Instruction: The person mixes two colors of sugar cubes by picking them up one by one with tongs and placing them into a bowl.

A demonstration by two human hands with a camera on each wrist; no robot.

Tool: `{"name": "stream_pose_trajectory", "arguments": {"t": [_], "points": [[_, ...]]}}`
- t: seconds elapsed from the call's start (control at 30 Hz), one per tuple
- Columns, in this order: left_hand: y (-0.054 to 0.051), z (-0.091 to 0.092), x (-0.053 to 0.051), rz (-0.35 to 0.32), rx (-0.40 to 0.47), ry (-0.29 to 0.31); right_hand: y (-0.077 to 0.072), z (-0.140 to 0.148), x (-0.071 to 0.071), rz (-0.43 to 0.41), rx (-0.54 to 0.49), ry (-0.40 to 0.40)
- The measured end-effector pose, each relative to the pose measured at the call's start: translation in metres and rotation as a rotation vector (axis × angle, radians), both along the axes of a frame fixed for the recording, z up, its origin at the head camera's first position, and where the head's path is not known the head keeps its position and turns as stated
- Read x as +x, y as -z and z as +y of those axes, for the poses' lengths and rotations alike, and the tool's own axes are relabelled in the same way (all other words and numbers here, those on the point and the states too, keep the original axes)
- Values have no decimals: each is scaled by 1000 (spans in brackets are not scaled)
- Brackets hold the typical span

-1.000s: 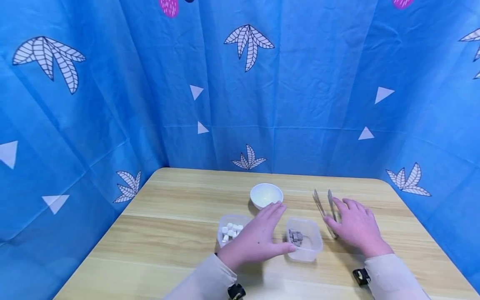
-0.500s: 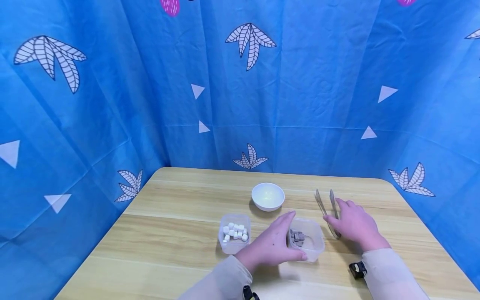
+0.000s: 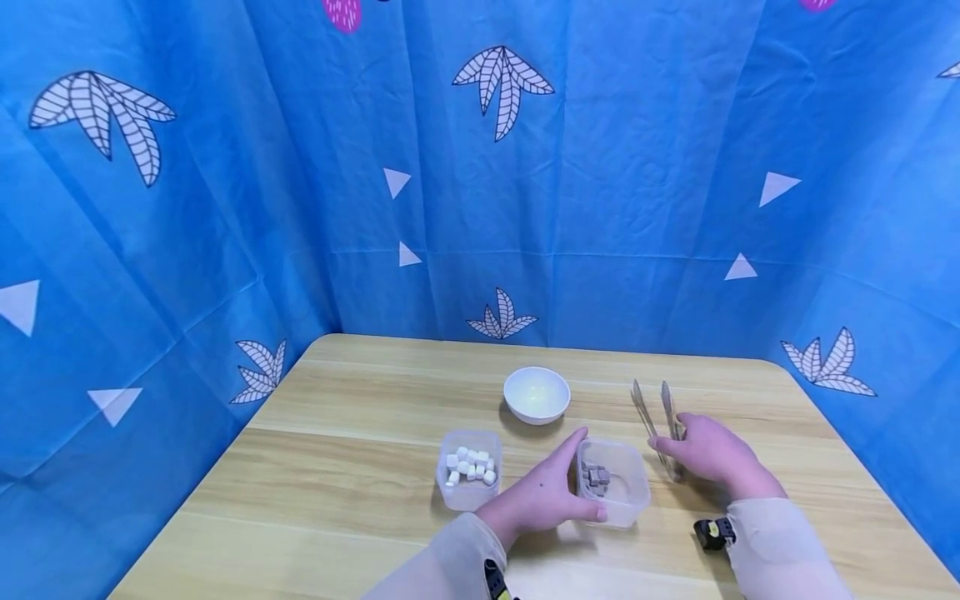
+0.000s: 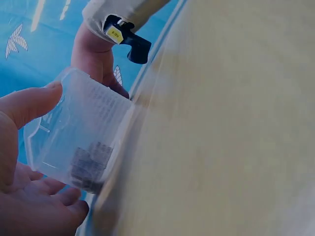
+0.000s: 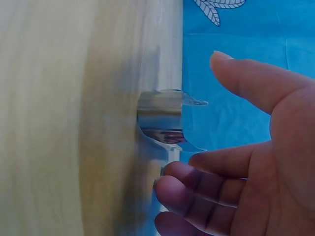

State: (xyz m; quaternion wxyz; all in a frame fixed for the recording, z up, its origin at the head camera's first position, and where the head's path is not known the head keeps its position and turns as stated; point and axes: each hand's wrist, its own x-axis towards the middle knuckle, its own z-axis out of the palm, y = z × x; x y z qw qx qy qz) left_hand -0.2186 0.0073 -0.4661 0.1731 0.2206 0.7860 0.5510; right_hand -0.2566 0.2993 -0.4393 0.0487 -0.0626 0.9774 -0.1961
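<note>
- Tongs lie on the table, right of the right tub, with their bend near the person and two arms running away in a narrow V.
- Their long axis points roughly away from the body, the far tips leaning a little left.
- Right hand is clearly the nearer one; it lies on their right side, so the tongs are to its left, between thumb and fingers.
- Its grip is spread, with wide space about the bend in the right wrist view; whether a fingertip touches the metal cannot be told.
- Left hand is at the right tub, its grip spread: thumb by the near wall, fingers by the left wall, firmness of contact unclear.
- Brown cubes sit toward that tub's left side.
- Left tub holds white cubes; the bowl stands beyond both tubs, between them sideways.
</note>
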Motion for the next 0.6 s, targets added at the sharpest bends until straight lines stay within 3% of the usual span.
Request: {"name": "stream_pose_trajectory", "arguments": {"t": [0.23,0.6], "points": [[10,1,-2,-32,60,9,4,0,-3,-37,-36,6],[12,2,-4,-23,64,4,6,5,-6,-42,-49,31]]}}
